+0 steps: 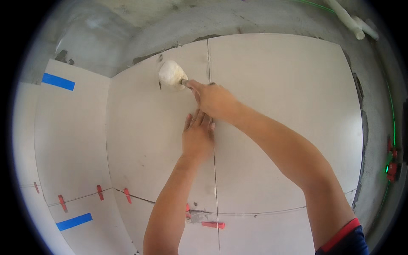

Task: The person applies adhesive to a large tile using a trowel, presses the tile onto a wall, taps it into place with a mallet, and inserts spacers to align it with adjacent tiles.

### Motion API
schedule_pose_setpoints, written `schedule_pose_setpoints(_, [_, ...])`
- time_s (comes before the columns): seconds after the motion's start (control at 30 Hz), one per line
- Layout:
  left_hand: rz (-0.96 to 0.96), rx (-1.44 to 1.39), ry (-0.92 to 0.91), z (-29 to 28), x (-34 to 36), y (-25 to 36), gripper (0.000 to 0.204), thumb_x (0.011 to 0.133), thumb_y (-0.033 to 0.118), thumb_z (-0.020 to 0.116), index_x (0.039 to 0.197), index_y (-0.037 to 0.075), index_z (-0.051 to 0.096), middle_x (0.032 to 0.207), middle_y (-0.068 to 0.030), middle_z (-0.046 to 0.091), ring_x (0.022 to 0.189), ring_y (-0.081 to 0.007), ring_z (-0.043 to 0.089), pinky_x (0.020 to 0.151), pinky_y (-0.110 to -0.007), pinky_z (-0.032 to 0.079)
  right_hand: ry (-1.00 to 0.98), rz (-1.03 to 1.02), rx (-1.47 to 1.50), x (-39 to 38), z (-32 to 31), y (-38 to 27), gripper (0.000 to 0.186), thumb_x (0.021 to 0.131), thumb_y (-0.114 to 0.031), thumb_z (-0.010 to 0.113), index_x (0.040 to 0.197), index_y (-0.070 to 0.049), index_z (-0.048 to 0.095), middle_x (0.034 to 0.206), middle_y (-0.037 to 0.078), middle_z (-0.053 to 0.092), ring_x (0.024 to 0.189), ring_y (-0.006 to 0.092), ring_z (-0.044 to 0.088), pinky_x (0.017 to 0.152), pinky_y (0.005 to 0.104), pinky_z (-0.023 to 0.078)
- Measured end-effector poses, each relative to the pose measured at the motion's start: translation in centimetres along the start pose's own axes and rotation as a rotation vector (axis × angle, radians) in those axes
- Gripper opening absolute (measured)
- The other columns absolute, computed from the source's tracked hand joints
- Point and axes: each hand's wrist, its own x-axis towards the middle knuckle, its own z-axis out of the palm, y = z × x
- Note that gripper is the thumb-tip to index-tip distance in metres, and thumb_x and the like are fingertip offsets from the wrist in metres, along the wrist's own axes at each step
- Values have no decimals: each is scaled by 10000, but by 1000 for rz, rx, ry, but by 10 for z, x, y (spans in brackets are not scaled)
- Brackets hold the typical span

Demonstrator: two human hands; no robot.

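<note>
My right hand (214, 100) is closed round the handle of a mallet with a rounded white head (171, 74). The mallet head is at the upper part of a large light tile (148, 127), left of the vertical joint; whether it touches the tile I cannot tell. Just below, my left hand (198, 138) lies against the tile beside the joint, fingers stretched upward and apart. Its fingertips come close under my right hand. To the right of the joint is another large tile (289, 106).
Red wedges (127, 195) sit along the lower horizontal joint. Blue tape strips (58, 81) mark the left side wall. A red laser device (392, 165) with green lines is at the far right, and white pipes (348, 19) stick out at the top right.
</note>
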Motion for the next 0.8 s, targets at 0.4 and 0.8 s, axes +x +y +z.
schedule_pose_setpoints(0.4, [29, 4, -40, 3, 82, -18, 503, 989, 190, 439, 1460, 25, 374, 1549, -87, 346, 1418, -229, 339, 1178, -427, 271, 108, 220, 65, -108, -128, 44, 330, 1005, -128, 425, 1322, -164, 509, 702, 164, 609, 582, 316, 595, 566, 453, 468])
schedule_pose_setpoints(0.8, [-4, -127, 58, -1, 97, -16, 418, 992, 160, 436, 1389, 39, 492, 1498, -89, 428, 1284, -314, 499, 1061, -391, 433, 259, 726, 381, -221, -179, 46, 398, 1047, -287, 418, 1414, -141, 463, 548, -43, 403, 401, 50, 355, 366, 226, 319])
